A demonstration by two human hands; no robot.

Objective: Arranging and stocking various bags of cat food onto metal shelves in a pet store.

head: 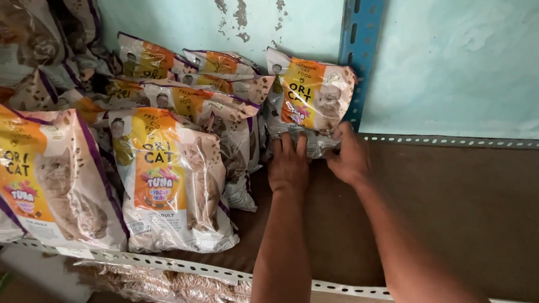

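Both my hands reach to the back of a brown shelf board [472, 204]. My left hand [288, 165] and my right hand [348, 158] press against the bottom edge of a small pet food bag [312, 98], orange and white with a cat picture. That bag stands upright, leaning on the pale green wall beside a blue slotted upright post [363, 30]. My fingers grip its lower seam from both sides.
Several similar pet food bags [166, 174] stand in rows on the shelf's left half; larger ones [35, 180] sit at the front edge. Clear packs of brown pellets [184, 288] lie on the shelf below. A perforated metal rim [479, 141] runs along the back.
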